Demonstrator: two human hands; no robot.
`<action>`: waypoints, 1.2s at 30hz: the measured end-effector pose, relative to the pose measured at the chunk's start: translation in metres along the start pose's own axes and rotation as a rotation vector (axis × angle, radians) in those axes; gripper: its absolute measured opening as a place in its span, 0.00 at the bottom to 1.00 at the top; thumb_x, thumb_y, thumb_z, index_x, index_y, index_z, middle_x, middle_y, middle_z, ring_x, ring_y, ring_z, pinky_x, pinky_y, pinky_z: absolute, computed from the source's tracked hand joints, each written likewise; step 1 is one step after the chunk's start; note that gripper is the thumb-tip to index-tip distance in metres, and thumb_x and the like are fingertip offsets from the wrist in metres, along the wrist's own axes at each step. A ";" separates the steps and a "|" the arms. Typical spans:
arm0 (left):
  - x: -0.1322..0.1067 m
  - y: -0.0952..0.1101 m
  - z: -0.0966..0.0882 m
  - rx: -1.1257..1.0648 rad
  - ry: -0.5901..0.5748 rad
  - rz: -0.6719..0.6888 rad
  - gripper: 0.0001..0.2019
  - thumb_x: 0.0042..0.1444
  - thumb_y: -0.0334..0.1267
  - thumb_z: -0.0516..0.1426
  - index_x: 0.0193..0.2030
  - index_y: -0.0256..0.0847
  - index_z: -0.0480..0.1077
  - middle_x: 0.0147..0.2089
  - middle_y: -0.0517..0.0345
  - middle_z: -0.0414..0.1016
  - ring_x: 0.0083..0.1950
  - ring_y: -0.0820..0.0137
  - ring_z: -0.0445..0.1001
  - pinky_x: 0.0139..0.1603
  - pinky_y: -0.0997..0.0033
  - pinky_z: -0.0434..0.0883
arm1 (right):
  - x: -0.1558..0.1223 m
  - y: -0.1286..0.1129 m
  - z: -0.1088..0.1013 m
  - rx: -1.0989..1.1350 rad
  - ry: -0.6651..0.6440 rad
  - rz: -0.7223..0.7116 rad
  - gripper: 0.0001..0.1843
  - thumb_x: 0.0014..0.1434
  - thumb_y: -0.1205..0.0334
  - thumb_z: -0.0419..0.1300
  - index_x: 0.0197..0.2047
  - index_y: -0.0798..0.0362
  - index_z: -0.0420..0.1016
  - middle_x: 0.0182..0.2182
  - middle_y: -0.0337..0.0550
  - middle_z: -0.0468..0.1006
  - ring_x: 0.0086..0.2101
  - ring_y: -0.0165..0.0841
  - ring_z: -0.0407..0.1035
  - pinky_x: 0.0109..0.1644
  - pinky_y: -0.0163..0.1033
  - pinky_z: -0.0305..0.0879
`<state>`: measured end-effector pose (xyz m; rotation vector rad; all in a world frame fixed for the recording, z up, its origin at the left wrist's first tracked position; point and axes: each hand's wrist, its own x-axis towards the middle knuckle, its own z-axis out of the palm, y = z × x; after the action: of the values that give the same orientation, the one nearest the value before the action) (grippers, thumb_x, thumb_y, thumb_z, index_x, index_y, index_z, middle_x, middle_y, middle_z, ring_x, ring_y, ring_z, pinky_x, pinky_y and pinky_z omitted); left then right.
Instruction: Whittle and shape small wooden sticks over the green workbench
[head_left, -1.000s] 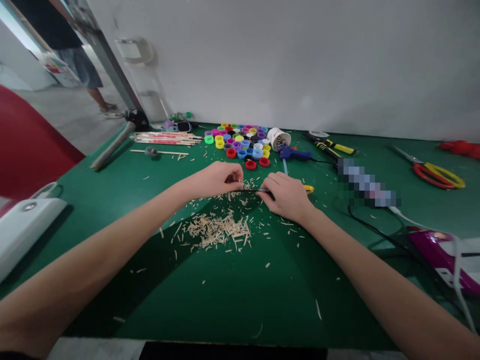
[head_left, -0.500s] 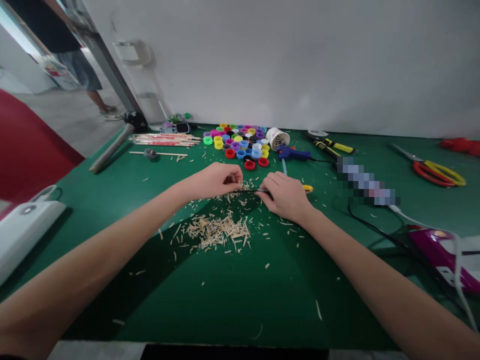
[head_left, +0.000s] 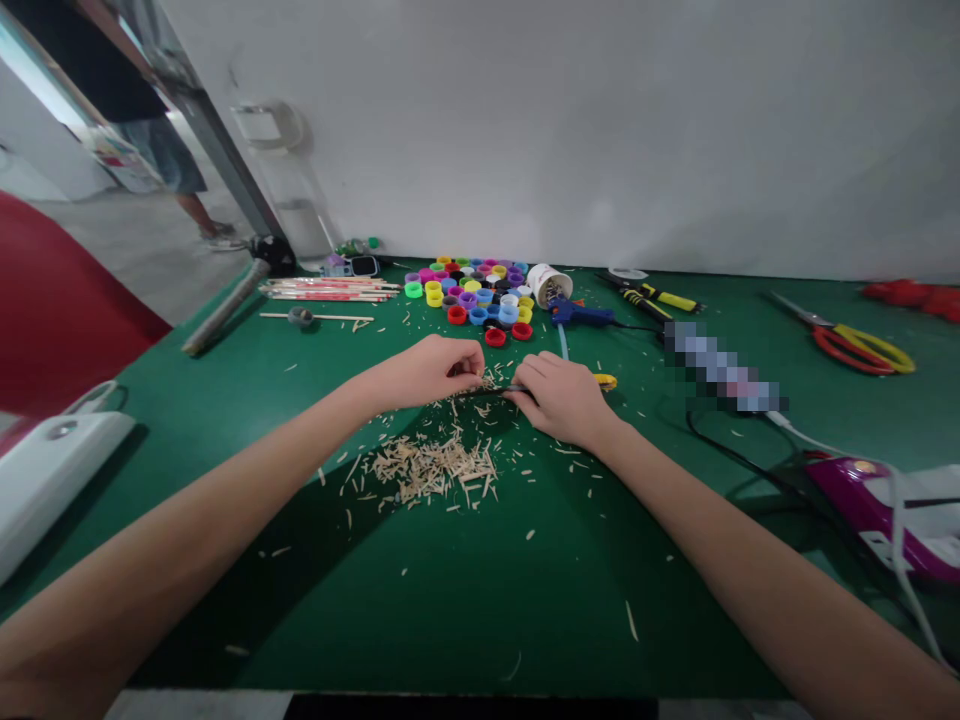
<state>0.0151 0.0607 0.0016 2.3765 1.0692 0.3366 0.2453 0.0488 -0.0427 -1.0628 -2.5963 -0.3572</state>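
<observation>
My right hand is wrapped around a utility knife. The yellow end of its handle sticks out on the right, and its dark blade points left, low over the table. Close to the blade tip, my left hand is closed in a pinch; what lies between its fingertips is too small and covered to make out. Thin wood shavings form a loose pile nearer to me, with more scattered under and around both hands.
Coloured bottle caps, a tipped white cup and a blue glue gun lie behind my hands. A hammer and packed sticks are on the left. Pliers, scissors and cables lie right. A person stands beyond.
The whole view has shifted slightly. Both hands keep nearly the same pose, with the knife blade still beside the left fingertips.
</observation>
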 end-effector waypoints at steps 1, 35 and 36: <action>0.000 0.000 0.000 -0.007 0.004 -0.008 0.08 0.58 0.42 0.52 0.36 0.40 0.66 0.33 0.56 0.74 0.30 0.72 0.70 0.29 0.72 0.65 | -0.001 0.000 0.000 -0.005 0.023 0.004 0.12 0.64 0.56 0.49 0.32 0.53 0.64 0.30 0.42 0.70 0.32 0.33 0.59 0.30 0.37 0.46; -0.002 -0.002 0.001 -0.033 0.053 -0.031 0.07 0.57 0.41 0.53 0.37 0.40 0.67 0.34 0.56 0.74 0.32 0.73 0.71 0.31 0.72 0.66 | 0.004 0.002 0.004 0.043 -0.024 0.009 0.10 0.62 0.55 0.51 0.33 0.52 0.65 0.30 0.41 0.71 0.31 0.32 0.59 0.27 0.37 0.43; -0.002 -0.002 0.001 -0.026 0.053 -0.027 0.07 0.57 0.41 0.53 0.36 0.40 0.67 0.33 0.56 0.74 0.31 0.73 0.71 0.31 0.72 0.66 | 0.004 0.002 0.004 0.037 -0.013 0.010 0.10 0.62 0.55 0.51 0.33 0.52 0.65 0.30 0.41 0.71 0.31 0.32 0.59 0.27 0.37 0.43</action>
<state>0.0130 0.0595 0.0000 2.3396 1.1129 0.4039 0.2433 0.0536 -0.0449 -1.0682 -2.5979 -0.2999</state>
